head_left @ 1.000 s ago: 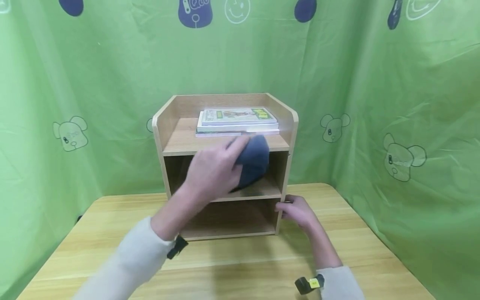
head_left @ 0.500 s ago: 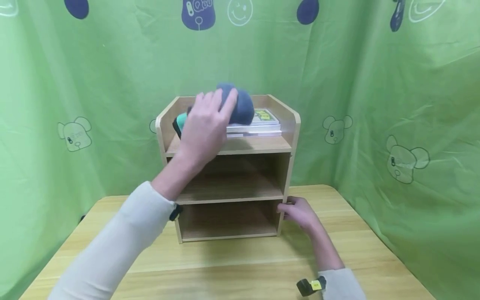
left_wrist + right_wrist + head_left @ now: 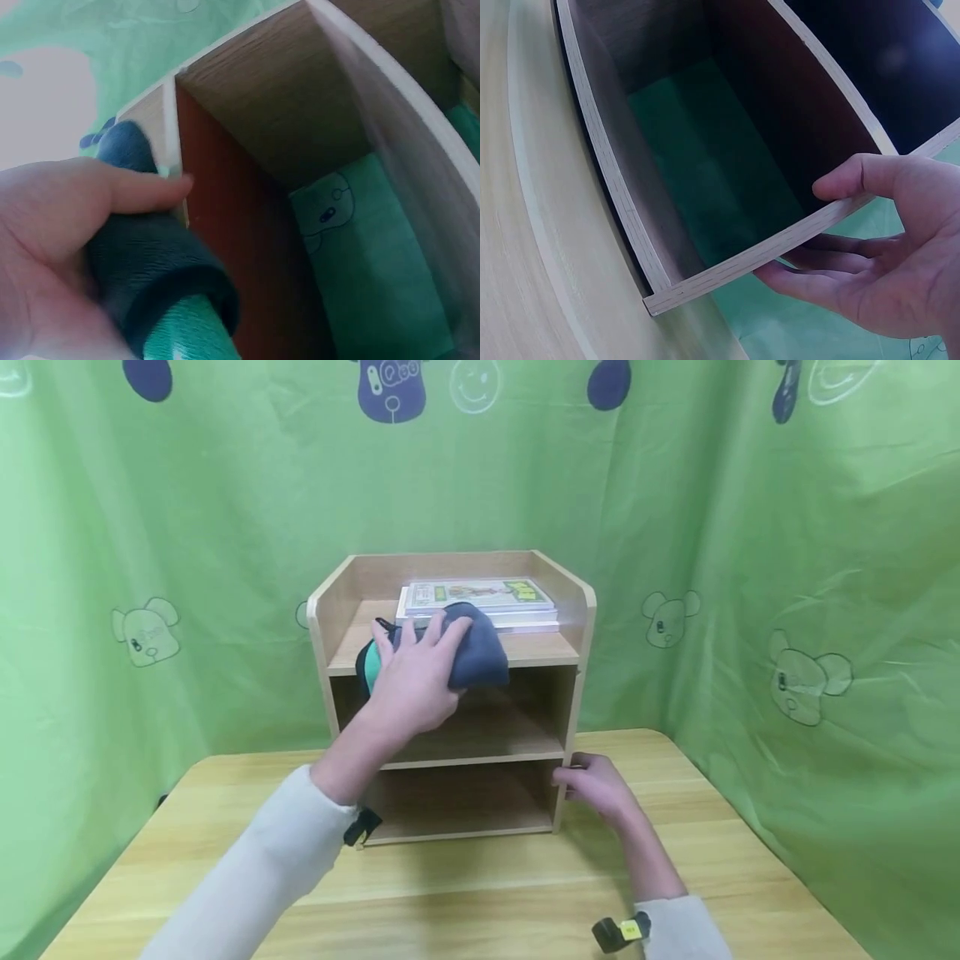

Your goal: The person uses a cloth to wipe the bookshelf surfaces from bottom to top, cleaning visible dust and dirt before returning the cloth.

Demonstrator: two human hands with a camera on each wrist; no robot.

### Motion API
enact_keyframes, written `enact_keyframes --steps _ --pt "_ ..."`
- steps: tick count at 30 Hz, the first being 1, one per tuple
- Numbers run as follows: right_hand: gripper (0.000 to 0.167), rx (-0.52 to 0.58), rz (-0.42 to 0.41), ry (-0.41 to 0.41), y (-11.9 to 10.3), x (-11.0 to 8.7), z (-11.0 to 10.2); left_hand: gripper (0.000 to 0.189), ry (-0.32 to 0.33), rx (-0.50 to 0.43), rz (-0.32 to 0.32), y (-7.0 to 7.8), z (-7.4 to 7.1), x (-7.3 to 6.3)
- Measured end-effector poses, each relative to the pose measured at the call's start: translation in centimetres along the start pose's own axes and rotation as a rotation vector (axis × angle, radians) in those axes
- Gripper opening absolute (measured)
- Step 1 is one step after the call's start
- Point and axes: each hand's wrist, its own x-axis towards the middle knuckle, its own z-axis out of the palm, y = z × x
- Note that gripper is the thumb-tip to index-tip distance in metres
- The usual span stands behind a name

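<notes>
While I am gripping a blue-and-green cloth item (image 3: 482, 652) mid-frame with the left hand (image 3: 417, 681), my right hand (image 3: 597, 787) is pinching the wooden shelf (image 3: 495, 731) at lower right of centre; books (image 3: 480, 595) are lying at upper centre.

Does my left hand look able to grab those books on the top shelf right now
Probably not: the left hand is near the books, but it's holding the blue-and-green item, which partly hides them in the head view.

Bright head view, soft shadow on the table (image 3: 480, 902), dimmer, hazier wrist views
</notes>
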Motion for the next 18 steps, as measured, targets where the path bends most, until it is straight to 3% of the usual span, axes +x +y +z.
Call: enact_keyframes --steps 5,9,13,18 --pt "0.061 -0.002 -0.001 -0.007 -0.2 -0.2 0.0 0.083 -0.030 -0.014 -0.032 -0.2 0.3 0.2" --pt "0.060 0.011 -0.002 -0.019 -0.4 -0.3 0.2 0.076 -0.048 -0.043 -0.066 0.7 0.6 0.7" --pt "0.060 0.030 -0.004 -0.019 -0.4 -0.3 0.2 0.077 -0.086 -0.018 -0.077 2.8 0.9 1.8" --pt "0.050 0.018 -0.022 -0.008 -0.2 -0.3 0.0 0.084 -0.106 0.042 -0.050 6.7 2.2 3.3"
